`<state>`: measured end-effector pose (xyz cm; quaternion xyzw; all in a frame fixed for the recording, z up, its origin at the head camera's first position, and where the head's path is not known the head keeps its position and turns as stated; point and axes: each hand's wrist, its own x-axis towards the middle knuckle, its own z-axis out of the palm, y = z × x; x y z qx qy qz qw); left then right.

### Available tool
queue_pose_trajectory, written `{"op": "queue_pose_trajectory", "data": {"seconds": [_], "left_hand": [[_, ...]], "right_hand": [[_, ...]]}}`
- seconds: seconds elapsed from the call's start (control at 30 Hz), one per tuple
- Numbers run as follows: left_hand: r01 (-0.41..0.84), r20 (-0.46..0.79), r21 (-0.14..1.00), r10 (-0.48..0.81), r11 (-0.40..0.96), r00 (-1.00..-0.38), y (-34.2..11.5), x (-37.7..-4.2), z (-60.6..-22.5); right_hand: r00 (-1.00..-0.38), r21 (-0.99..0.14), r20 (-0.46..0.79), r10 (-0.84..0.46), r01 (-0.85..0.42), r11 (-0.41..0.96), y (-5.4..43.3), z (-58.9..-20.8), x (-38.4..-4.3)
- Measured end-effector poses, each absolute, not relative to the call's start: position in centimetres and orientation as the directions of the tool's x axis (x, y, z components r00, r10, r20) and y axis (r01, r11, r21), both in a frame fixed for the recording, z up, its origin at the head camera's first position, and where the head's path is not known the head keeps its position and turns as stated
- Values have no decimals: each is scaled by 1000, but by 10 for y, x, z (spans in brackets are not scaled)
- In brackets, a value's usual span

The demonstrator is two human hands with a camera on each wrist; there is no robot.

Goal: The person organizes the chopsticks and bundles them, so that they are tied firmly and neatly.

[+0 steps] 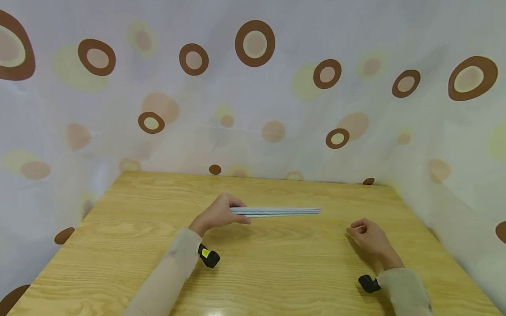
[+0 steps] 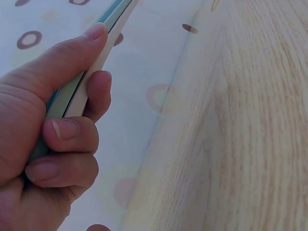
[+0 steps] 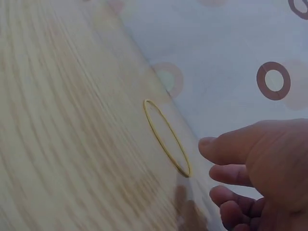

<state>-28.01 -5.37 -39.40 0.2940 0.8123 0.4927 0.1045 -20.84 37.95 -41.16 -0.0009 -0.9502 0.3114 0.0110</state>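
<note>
My left hand [image 1: 219, 213] grips a bundle of slim, pale blue and whitish chopsticks [image 1: 282, 211], which reaches out to the right above the table. In the left wrist view the thumb lies along the chopsticks [image 2: 72, 98] and the other fingers curl round them. A thin yellow rubber band [image 3: 186, 173] lies on the wood in the right wrist view, stretched into a long oval. Close beside it hovers my right hand [image 1: 371, 239], its fingers loosely bent and nothing between them.
The light wooden table [image 1: 276, 272] spreads under both hands. A white curtain [image 1: 253, 96] with brown ring and dot patterns hangs behind it and along its sides. Each wrist carries a small black camera [image 1: 209, 258].
</note>
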Motion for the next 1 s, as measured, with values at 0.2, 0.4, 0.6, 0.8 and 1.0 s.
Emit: {"op": "queue_pose_trajectory", "data": {"seconds": [0.2,0.4,0.6,0.8,1.0], "left_hand": [[384,131,864,590,326,-796,-51,-278,-394],[408,132,847,606,342,-784,-49,-274,-393],[414,139,842,601,347,-787,-51,-274,-387],[417,136,837,605,354,-785,-50,-275,-387],[418,130,837,613,354,-780,-52,-274,-388]], "right_hand": [[-998,-557,-12,-59,-42,830,384,-417,-209],[-996,-510,54,-65,-84,856,383,-427,-209],[-982,-472,180,-57,-138,871,373,-431,-217],[-992,-433,113,-53,-97,896,368,-427,-219],[-991,-417,87,-97,-125,900,363,-427,-222]]}}
